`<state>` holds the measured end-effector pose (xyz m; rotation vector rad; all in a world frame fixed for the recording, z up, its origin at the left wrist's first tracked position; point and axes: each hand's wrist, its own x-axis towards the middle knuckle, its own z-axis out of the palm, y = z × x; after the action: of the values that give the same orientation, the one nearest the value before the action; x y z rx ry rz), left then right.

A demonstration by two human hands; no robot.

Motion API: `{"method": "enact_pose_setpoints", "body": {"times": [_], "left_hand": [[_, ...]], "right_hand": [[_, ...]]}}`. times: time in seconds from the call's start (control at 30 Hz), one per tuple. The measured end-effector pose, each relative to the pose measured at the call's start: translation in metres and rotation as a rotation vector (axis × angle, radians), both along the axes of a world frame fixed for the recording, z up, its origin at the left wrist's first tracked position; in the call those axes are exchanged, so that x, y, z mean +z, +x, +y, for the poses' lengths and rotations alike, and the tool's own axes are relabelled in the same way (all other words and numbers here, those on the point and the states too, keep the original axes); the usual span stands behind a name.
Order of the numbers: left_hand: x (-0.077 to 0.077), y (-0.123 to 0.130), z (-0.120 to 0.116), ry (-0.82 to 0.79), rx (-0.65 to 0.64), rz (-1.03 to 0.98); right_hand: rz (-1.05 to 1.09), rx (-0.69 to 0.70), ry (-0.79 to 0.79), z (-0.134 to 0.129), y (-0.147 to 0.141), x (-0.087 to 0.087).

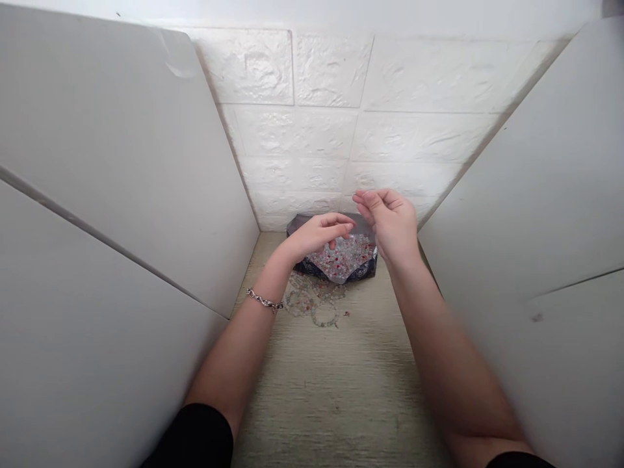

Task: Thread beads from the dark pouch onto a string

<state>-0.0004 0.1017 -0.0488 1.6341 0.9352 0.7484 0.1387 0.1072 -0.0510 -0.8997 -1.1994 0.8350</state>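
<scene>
A dark tray (364,272) lies on the wooden tabletop at the far end, filled with small clear and red beads (341,257). My left hand (319,235) hovers over the tray with its fingers curled and fingertips pinched near the beads. My right hand (390,221) is raised just above the tray's right side, fingers bunched together. Whether either hand pinches a bead or a thread is too small to tell. A chain bracelet (264,301) circles my left wrist. Finished strings of pale beads (314,304) lie on the table in front of the tray.
White panels (121,214) wall the narrow workspace on the left and right (536,214). A white brick-pattern wall (351,130) closes the back. The light wood tabletop (336,390) runs between my forearms toward the camera.
</scene>
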Motion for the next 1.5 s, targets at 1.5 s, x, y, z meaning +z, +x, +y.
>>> {"method": "enact_pose_setpoints", "body": {"times": [1.5], "left_hand": [[0.077, -0.038, -0.053, 0.302, 0.4, -0.199]], "right_hand": [[0.79, -0.231, -0.206, 0.049, 0.07, -0.034]]}}
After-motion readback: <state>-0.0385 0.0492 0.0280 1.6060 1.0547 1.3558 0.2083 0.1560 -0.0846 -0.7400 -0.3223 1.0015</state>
